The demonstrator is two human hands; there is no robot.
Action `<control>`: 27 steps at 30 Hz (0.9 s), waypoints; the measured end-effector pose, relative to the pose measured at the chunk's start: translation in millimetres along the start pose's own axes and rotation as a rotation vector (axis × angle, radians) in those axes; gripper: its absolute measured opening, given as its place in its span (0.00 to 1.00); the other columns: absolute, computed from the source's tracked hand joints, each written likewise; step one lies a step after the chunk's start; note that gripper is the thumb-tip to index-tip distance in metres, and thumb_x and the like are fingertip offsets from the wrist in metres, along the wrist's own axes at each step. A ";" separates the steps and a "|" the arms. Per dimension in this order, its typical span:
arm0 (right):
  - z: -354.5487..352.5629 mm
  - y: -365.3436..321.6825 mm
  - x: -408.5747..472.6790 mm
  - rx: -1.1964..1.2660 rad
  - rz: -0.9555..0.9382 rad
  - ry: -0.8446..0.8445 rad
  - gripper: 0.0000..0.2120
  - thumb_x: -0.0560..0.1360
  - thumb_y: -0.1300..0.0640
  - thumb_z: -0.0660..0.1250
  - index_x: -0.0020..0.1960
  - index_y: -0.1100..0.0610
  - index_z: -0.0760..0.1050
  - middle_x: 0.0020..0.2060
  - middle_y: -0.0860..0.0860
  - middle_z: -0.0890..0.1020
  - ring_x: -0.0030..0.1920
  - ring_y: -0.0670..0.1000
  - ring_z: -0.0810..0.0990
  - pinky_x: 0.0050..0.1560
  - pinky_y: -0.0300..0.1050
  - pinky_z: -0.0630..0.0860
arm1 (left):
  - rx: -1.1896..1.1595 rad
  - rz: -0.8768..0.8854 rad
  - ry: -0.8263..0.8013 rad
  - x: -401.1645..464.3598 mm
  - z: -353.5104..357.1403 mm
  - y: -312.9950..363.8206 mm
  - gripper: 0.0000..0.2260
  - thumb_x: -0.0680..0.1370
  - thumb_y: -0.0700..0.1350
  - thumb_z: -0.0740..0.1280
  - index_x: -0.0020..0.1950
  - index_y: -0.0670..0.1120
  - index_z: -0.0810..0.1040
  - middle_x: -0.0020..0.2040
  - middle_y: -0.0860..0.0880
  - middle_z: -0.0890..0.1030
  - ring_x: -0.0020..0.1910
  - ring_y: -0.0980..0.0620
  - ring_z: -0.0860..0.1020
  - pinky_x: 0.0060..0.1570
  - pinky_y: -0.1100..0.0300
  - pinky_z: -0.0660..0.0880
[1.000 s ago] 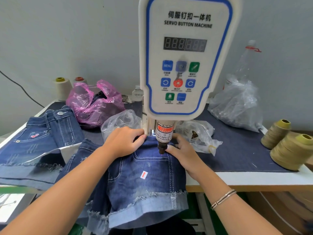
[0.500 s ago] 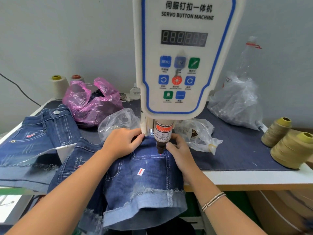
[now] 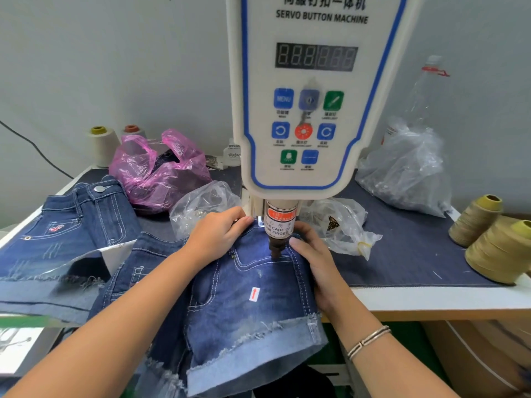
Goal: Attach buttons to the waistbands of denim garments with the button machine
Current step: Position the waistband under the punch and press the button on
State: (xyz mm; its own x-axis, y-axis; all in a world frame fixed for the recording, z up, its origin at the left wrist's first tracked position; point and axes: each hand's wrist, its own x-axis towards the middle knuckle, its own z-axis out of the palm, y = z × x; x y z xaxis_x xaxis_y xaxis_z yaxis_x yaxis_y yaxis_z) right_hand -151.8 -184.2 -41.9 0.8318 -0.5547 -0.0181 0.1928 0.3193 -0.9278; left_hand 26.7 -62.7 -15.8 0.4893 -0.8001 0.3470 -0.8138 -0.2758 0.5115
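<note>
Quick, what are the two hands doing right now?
Left hand: grips the waistband of the dark blue denim shorts.
Right hand: grips the same waistband beside the white button machine's dark punch.

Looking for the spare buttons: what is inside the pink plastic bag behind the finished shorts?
Through the pink plastic bag only a dark shape shows, near its opening. The crinkled film hides what it is, so buttons cannot be confirmed.
</note>
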 end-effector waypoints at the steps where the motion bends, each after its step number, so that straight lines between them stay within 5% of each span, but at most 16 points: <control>1: 0.0 -0.8 -0.1 0.025 -0.002 0.003 0.20 0.72 0.59 0.68 0.64 0.57 0.72 0.56 0.56 0.82 0.54 0.52 0.82 0.49 0.42 0.79 | -0.022 0.003 -0.016 0.8 -1.2 1.1 0.15 0.82 0.50 0.60 0.36 0.55 0.66 0.33 0.47 0.77 0.36 0.45 0.75 0.38 0.51 0.69; 6: 0.7 -2.4 0.5 -0.083 -0.051 -0.001 0.16 0.76 0.61 0.66 0.63 0.54 0.73 0.54 0.50 0.84 0.53 0.48 0.83 0.47 0.37 0.78 | 0.011 -0.006 -0.077 3.7 -0.5 -4.1 0.17 0.83 0.53 0.58 0.50 0.41 0.78 0.41 0.43 0.83 0.44 0.44 0.79 0.47 0.46 0.74; 10: 9.7 -4.6 2.8 -0.260 -0.165 -0.004 0.19 0.70 0.60 0.66 0.60 0.50 0.73 0.51 0.43 0.84 0.54 0.43 0.81 0.49 0.32 0.76 | 0.037 -0.007 -0.036 0.1 -3.8 -9.1 0.21 0.79 0.60 0.56 0.43 0.44 0.76 0.33 0.47 0.79 0.37 0.47 0.77 0.38 0.53 0.71; 15: 7.0 -2.0 5.4 -0.338 -0.255 -0.012 0.18 0.74 0.68 0.66 0.60 0.53 0.72 0.53 0.44 0.82 0.56 0.43 0.80 0.54 0.33 0.74 | 0.085 0.016 0.011 -2.6 -1.4 -9.5 0.24 0.76 0.65 0.52 0.38 0.46 0.73 0.28 0.50 0.76 0.32 0.48 0.74 0.33 0.56 0.62; 21: 5.0 2.5 6.4 -0.267 -0.207 0.028 0.16 0.70 0.59 0.67 0.56 0.48 0.75 0.50 0.40 0.84 0.52 0.40 0.81 0.49 0.31 0.75 | 0.251 0.234 0.203 -9.7 0.1 -0.2 0.04 0.75 0.43 0.65 0.46 0.43 0.78 0.41 0.47 0.80 0.41 0.44 0.77 0.41 0.56 0.67; 23: 4.9 4.0 6.7 -0.250 -0.187 0.039 0.13 0.70 0.58 0.66 0.52 0.46 0.78 0.48 0.42 0.84 0.51 0.40 0.82 0.48 0.31 0.75 | 0.165 0.306 0.211 -17.3 -2.4 5.4 0.06 0.75 0.42 0.63 0.48 0.42 0.79 0.46 0.48 0.78 0.45 0.48 0.75 0.44 0.54 0.68; 27: 6.1 5.4 5.7 -0.248 -0.167 0.033 0.12 0.70 0.57 0.66 0.46 0.41 0.81 0.49 0.44 0.85 0.51 0.42 0.82 0.49 0.33 0.75 | -0.208 0.286 -0.024 -48.0 -3.4 11.8 0.13 0.79 0.50 0.58 0.46 0.45 0.79 0.48 0.52 0.77 0.50 0.52 0.75 0.53 0.54 0.69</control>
State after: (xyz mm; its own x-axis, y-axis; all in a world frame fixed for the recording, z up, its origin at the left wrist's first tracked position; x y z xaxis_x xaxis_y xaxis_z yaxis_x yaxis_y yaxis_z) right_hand -142.8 -181.0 -44.7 0.7813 -0.6095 0.1342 0.1890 0.0262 -0.9816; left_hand -5.4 -25.8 -23.7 0.2414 -0.8425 0.4817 -0.8340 0.0736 0.5468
